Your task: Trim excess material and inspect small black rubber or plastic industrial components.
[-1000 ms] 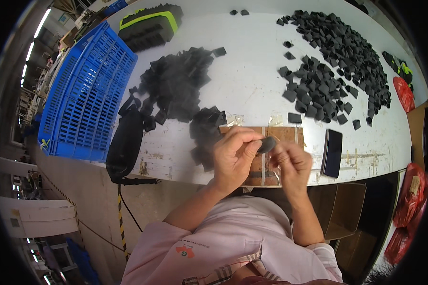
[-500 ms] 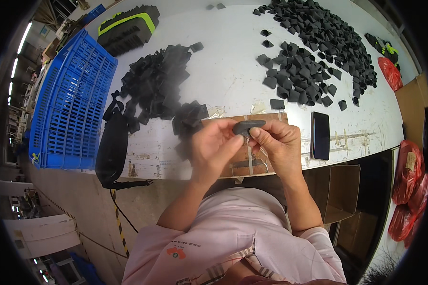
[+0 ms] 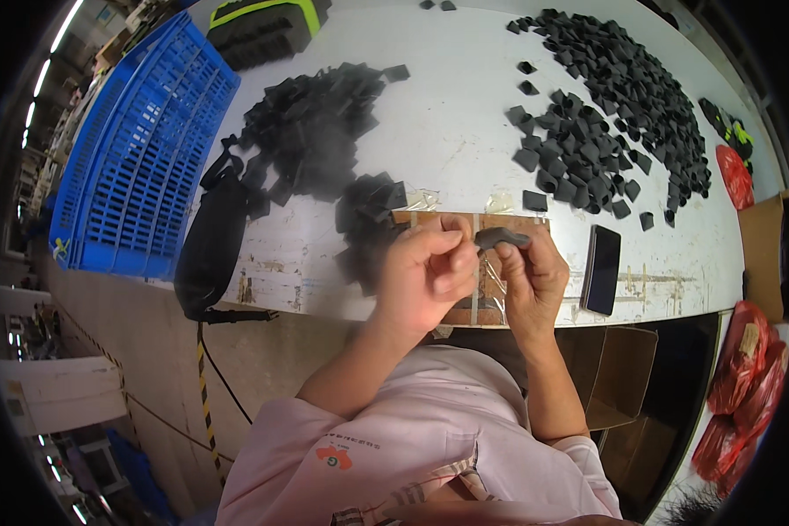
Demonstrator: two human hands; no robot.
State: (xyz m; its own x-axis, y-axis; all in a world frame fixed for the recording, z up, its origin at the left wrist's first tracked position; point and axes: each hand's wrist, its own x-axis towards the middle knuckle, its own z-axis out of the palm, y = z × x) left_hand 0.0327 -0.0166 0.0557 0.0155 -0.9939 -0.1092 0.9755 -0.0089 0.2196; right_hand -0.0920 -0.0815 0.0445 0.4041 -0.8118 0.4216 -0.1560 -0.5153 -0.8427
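My right hand (image 3: 535, 279) pinches a small dark fabric piece (image 3: 501, 237) between thumb and fingers, above a brown cardboard sheet (image 3: 526, 224) at the table's front edge. Close to the piece's left end is my left hand (image 3: 430, 272), its fingers curled and its thumb pressed to the forefinger. What that pinch holds, if anything, is too small to make out. Left of my hands lies a heap of flat dark pieces (image 3: 311, 131). On the right are piles of similar pieces bent into short open loops (image 3: 579, 153).
A blue plastic crate (image 3: 149, 158) and a black bag (image 3: 210, 237) stand at the left. A dark stack with a lime band (image 3: 267, 31) lies behind them. A phone (image 3: 601, 270) rests right of my hands. Red plastic bags (image 3: 736, 368) and an open carton (image 3: 621, 377) sit lower right.
My left hand has come off the dark piece and turned, its fingers curling in. The right hand keeps hold of it. The whole view has shifted slightly.
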